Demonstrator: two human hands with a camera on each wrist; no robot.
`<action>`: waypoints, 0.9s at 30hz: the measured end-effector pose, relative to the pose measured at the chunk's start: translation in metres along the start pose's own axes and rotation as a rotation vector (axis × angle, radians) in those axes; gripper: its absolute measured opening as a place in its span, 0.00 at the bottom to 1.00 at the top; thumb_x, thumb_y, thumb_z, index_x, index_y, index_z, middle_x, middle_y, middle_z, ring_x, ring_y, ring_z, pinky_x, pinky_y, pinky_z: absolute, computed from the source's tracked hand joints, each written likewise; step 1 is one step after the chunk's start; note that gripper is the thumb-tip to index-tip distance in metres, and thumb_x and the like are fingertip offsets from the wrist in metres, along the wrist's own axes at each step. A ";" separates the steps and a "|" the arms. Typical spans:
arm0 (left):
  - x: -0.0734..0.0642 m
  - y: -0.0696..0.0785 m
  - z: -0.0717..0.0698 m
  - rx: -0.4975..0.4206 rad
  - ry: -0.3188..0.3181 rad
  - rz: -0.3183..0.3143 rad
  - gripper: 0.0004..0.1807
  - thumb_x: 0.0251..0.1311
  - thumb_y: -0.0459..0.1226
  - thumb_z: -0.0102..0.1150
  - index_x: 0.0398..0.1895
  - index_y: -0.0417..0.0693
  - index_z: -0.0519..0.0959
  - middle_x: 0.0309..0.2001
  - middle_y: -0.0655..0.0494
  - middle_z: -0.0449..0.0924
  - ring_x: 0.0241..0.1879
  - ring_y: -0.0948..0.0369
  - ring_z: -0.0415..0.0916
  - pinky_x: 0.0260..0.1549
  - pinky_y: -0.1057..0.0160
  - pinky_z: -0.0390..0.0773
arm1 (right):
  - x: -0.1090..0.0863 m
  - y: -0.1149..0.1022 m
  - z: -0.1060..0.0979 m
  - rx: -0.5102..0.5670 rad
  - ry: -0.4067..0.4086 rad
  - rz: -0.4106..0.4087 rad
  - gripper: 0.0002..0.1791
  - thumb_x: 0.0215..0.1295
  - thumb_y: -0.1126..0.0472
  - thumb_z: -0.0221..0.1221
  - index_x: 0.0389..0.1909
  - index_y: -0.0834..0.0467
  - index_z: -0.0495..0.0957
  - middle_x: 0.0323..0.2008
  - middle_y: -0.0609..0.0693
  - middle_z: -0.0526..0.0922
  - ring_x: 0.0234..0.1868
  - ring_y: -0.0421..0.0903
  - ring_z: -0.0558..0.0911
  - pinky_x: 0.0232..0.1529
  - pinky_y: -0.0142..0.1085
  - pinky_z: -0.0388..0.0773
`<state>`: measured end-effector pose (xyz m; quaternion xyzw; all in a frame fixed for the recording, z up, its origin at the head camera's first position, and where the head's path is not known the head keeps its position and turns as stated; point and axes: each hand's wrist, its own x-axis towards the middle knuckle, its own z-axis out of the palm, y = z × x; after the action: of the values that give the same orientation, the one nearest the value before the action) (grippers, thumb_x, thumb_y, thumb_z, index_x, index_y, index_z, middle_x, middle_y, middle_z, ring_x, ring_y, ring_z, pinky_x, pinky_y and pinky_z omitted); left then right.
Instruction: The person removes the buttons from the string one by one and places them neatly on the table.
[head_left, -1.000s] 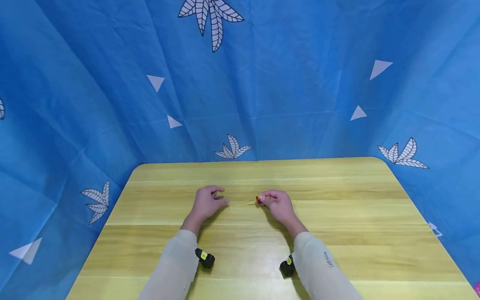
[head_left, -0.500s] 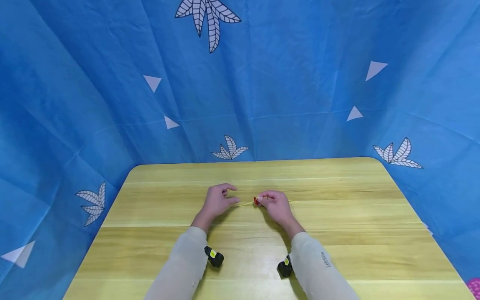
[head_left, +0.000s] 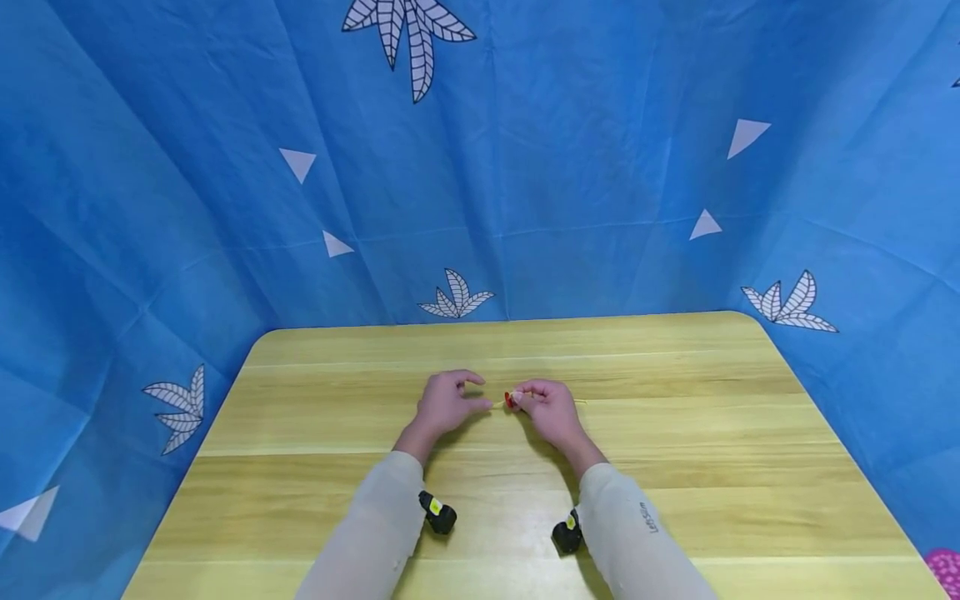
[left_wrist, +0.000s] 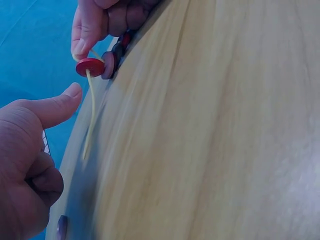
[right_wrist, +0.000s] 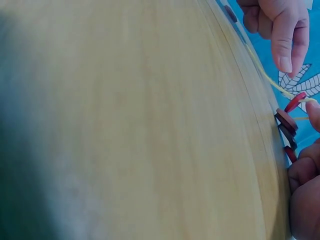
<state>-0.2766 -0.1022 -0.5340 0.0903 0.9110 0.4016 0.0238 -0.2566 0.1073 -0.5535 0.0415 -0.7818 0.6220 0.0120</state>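
A yellow string (left_wrist: 91, 120) runs through a red disc (left_wrist: 90, 68) that looks like a button, with its loose end hanging out in front. My right hand (head_left: 551, 412) pinches the string between thumb and forefinger, right behind that disc. Under the right fingers, a brown disc (right_wrist: 286, 120), a dark disc (right_wrist: 287, 136) and another red disc (right_wrist: 290, 154) sit close together. My left hand (head_left: 444, 404) is beside the string's loose end, thumb out straight and forefinger extended, holding nothing. In the left wrist view its other fingers are bent.
A single dark disc (left_wrist: 61, 227) lies on the wooden table (head_left: 480, 500) close to the left hand. Blue patterned cloth (head_left: 585, 167) hangs behind the table's far edge. A black wrist camera (head_left: 440, 515) is on the left sleeve, another (head_left: 567, 535) on the right.
My left hand has moved right, towards the string and the red disc. The right hand keeps its pinch and has hardly moved; the whole head view has shifted slightly.
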 end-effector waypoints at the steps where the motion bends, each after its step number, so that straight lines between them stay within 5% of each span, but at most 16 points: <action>1: 0.000 0.000 0.001 0.017 -0.001 -0.009 0.20 0.50 0.47 0.78 0.47 0.56 0.86 0.25 0.57 0.70 0.26 0.60 0.65 0.29 0.56 0.63 | 0.000 0.000 0.000 -0.001 0.000 0.002 0.05 0.66 0.66 0.65 0.31 0.58 0.87 0.16 0.57 0.76 0.17 0.40 0.63 0.24 0.33 0.62; 8: -0.002 0.002 0.005 0.079 -0.011 -0.033 0.17 0.48 0.51 0.78 0.43 0.63 0.87 0.22 0.60 0.70 0.26 0.60 0.67 0.44 0.32 0.60 | 0.001 0.001 0.001 -0.002 -0.003 -0.009 0.05 0.66 0.67 0.64 0.31 0.58 0.87 0.18 0.58 0.78 0.18 0.39 0.63 0.23 0.32 0.61; 17: -0.001 0.001 0.012 0.133 -0.019 -0.024 0.13 0.48 0.52 0.77 0.38 0.69 0.88 0.25 0.66 0.75 0.29 0.62 0.68 0.48 0.23 0.50 | 0.001 0.001 0.002 0.003 0.000 -0.005 0.04 0.65 0.67 0.65 0.31 0.60 0.87 0.17 0.57 0.76 0.17 0.39 0.63 0.21 0.31 0.60; 21: -0.001 0.002 0.014 0.150 -0.014 0.014 0.10 0.50 0.52 0.77 0.36 0.68 0.89 0.34 0.71 0.82 0.31 0.63 0.70 0.51 0.23 0.48 | 0.002 0.000 0.002 0.012 0.001 0.003 0.04 0.65 0.67 0.65 0.32 0.61 0.87 0.20 0.55 0.80 0.18 0.38 0.66 0.22 0.30 0.61; 27: -0.001 0.004 0.019 0.161 -0.030 0.036 0.07 0.53 0.49 0.75 0.35 0.65 0.90 0.40 0.68 0.85 0.34 0.65 0.73 0.53 0.37 0.64 | 0.000 -0.001 0.001 0.004 0.000 0.012 0.04 0.66 0.67 0.65 0.32 0.61 0.87 0.22 0.56 0.82 0.19 0.39 0.66 0.23 0.31 0.63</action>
<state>-0.2729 -0.0864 -0.5441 0.1145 0.9381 0.3260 0.0231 -0.2568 0.1058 -0.5534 0.0368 -0.7809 0.6236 0.0082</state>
